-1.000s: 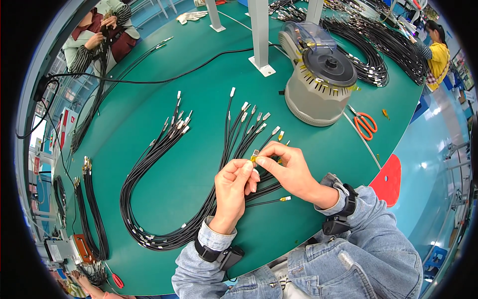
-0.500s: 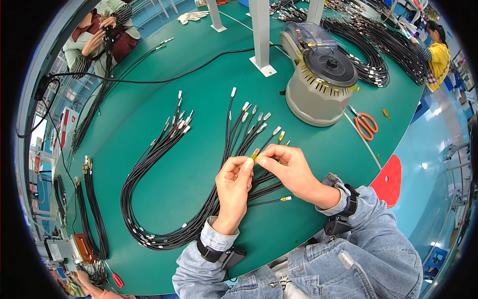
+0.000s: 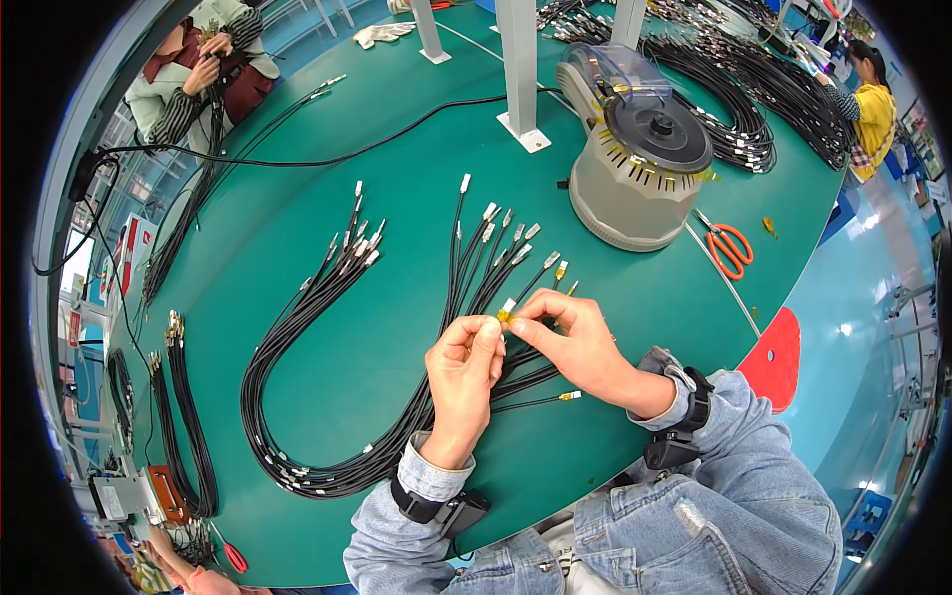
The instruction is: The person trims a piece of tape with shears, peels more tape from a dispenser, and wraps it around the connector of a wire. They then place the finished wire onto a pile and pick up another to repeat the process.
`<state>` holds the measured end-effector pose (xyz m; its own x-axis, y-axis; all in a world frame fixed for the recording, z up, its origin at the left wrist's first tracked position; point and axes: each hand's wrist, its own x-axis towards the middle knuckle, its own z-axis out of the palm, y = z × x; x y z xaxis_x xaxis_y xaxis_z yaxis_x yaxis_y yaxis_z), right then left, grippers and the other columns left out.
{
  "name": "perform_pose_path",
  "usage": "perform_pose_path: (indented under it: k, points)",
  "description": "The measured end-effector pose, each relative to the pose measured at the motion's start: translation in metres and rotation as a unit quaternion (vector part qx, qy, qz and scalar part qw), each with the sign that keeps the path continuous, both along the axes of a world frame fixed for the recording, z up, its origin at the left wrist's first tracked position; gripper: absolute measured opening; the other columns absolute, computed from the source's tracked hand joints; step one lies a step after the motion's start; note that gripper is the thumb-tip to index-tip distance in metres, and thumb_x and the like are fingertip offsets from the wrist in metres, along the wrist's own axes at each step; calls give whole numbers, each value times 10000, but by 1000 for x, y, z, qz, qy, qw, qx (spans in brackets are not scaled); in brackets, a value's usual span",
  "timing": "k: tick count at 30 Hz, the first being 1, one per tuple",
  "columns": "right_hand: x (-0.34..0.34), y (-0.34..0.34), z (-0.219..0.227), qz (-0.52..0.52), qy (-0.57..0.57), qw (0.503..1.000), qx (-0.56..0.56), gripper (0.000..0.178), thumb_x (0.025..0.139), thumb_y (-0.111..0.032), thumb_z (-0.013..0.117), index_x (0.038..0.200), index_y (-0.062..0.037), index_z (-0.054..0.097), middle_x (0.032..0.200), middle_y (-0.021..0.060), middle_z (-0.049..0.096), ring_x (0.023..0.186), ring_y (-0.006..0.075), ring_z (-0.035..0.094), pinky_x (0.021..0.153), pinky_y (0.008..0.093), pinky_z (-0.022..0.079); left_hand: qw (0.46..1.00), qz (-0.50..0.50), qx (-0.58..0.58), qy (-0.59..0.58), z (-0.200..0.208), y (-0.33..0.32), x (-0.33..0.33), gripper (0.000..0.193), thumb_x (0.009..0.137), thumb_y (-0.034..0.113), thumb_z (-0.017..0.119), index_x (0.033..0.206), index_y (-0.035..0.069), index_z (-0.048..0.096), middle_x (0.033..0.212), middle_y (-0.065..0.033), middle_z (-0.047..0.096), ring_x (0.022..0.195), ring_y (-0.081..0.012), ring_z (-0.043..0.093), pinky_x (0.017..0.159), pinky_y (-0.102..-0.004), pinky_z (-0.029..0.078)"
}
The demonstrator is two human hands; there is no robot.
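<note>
Between my two hands is a cable end with a silver-white connector and yellow tape (image 3: 505, 311) round it. My left hand (image 3: 462, 372) pinches it from the left with thumb and forefinger. From the right, the thumb and forefinger of my right hand (image 3: 583, 344) close on the same taped end. A U-shaped bundle of black cables (image 3: 260, 397) lies on the table and runs under my hands. Its loose connector ends (image 3: 491, 211) fan out beyond them, and one taped end (image 3: 568, 396) pokes out below my right hand. My fingers hide part of the held cable.
A tape dispenser (image 3: 637, 188) with yellow strips round its disc stands at the back right, beside orange-handled scissors (image 3: 729, 250). Grey posts (image 3: 518, 69) rise from the green table (image 3: 297, 178). More cable bundles (image 3: 188, 426) lie left and far right. Other people work around the table.
My fingers have shifted slightly around the taped end, and more of its white connector now shows above them. At the far left, another person's hands have moved along a cable bundle.
</note>
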<state>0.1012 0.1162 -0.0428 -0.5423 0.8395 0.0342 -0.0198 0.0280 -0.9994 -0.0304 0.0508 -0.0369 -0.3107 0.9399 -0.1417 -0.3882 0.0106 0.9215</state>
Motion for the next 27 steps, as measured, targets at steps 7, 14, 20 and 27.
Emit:
perform_pose_path:
  k: [7,14,20,27]
  points:
    - [-3,-3,8,-18,73,996,-47,120,851,-98,578,870,20,587,842,25,571,828,98,519,766,250,405,1000,6,0,4,0,0,0,120,877,152,573,866,33,583,656,14,539,484,-22,440,393,-148,292]
    - [-1,0,7,8,77,996,-44,135,849,-101,586,917,15,577,877,29,570,848,103,528,786,255,414,1000,-3,-5,15,-1,0,1,124,882,152,565,857,33,586,649,16,538,484,-23,440,395,-148,293]
    - [-1,2,3,27,93,993,-74,121,842,-90,595,897,16,583,879,33,572,835,107,536,773,258,426,999,-37,3,7,-4,-1,0,147,895,165,544,851,31,586,638,17,532,477,-21,423,399,-156,284]
    - [1,6,-1,76,161,975,-135,110,848,-67,579,901,28,593,851,36,575,805,112,547,758,260,439,994,-104,5,10,-6,0,-5,204,921,198,498,830,29,568,619,17,515,466,-21,392,405,-162,281]
